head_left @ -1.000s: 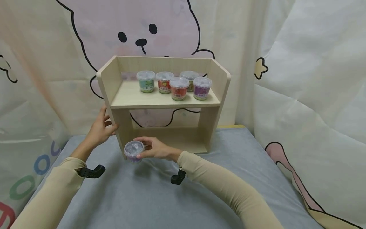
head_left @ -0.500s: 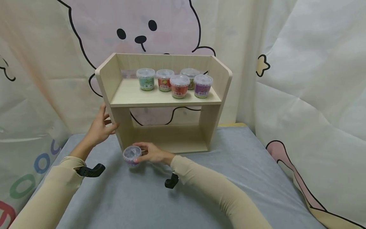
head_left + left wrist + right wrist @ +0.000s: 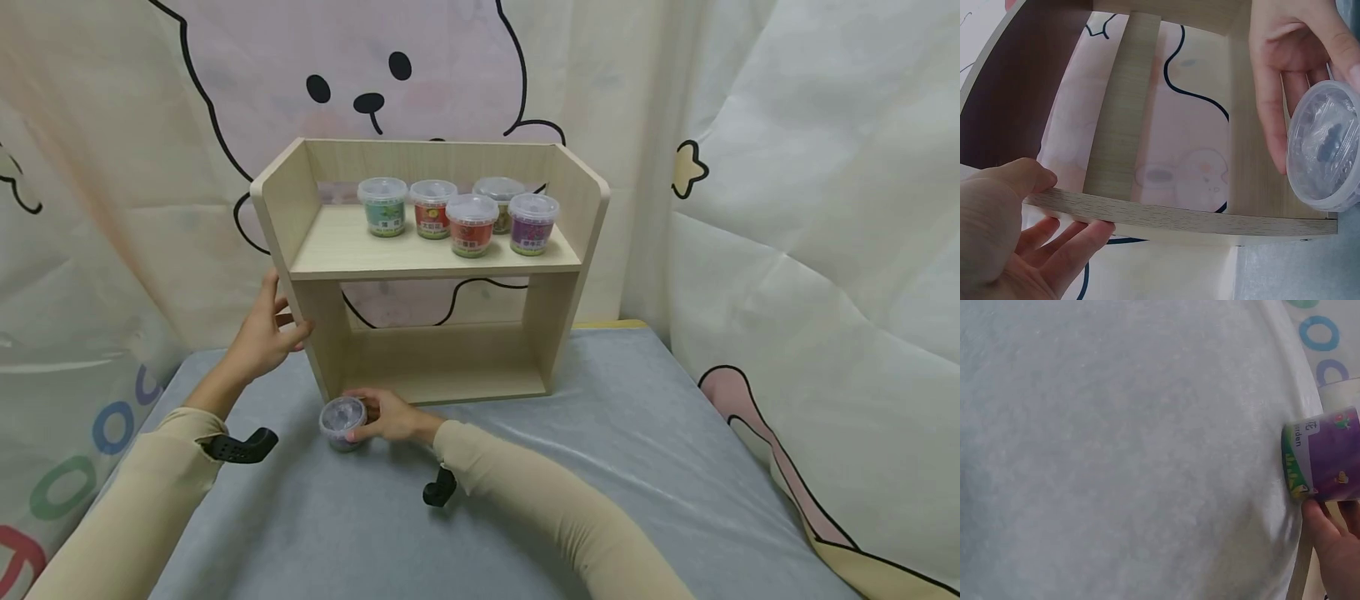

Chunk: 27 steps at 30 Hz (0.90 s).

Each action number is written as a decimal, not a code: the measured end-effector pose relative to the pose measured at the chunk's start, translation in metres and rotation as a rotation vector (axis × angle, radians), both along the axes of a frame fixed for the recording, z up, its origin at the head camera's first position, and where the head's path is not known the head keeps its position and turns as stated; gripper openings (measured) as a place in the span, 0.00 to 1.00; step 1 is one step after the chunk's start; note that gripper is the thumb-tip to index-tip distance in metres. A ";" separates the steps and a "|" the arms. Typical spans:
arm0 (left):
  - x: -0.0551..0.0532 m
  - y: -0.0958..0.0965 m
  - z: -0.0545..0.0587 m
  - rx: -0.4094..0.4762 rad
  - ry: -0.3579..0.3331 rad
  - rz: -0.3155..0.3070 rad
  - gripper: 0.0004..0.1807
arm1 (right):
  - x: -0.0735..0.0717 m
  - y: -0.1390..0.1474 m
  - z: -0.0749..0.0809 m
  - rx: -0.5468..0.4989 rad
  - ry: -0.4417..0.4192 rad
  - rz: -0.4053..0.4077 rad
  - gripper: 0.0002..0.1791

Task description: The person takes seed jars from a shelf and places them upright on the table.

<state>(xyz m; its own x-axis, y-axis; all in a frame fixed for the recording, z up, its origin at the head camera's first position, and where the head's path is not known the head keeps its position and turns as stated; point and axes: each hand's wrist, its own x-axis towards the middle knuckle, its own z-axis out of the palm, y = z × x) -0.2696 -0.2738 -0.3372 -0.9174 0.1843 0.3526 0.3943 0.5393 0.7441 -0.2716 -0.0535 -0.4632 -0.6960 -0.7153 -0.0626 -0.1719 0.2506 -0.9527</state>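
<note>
My right hand holds a small clear plastic tub with a purple label by its side, lid up, just in front of the shelf's lower left corner. Its purple and green label faces the right wrist view, where the fingers press on its wall. Whether the tub touches the cloth is hard to tell. My left hand grips the left side panel of a wooden two-tier shelf; in the left wrist view the thumb lies on one side of the panel's edge and the fingers on the other.
Several similar tubs stand on the upper tier, among them a green one, an orange-red one and a purple one. Blue-grey cloth covers the table. Printed curtains hang behind and at both sides.
My right hand has lowered the tub and brought it slightly left and towards me. The left hand stays on the side panel, and the view has tilted slightly.
</note>
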 end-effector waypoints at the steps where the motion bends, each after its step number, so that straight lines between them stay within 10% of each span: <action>1: 0.000 0.000 0.000 0.003 -0.001 -0.001 0.52 | 0.001 0.000 0.000 0.000 0.012 0.006 0.39; 16: 0.000 -0.001 -0.001 -0.014 -0.052 0.020 0.54 | -0.003 0.014 0.013 0.048 0.032 0.042 0.37; 27: 0.000 -0.001 -0.002 -0.008 -0.039 0.013 0.53 | 0.001 0.043 0.051 0.025 0.085 0.017 0.34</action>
<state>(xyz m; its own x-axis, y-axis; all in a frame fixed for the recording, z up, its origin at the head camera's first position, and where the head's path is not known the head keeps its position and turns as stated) -0.2696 -0.2749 -0.3391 -0.9329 0.1750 0.3147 0.3578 0.5501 0.7546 -0.2701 -0.0108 -0.4123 -0.6870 -0.7263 -0.0214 -0.2565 0.2700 -0.9281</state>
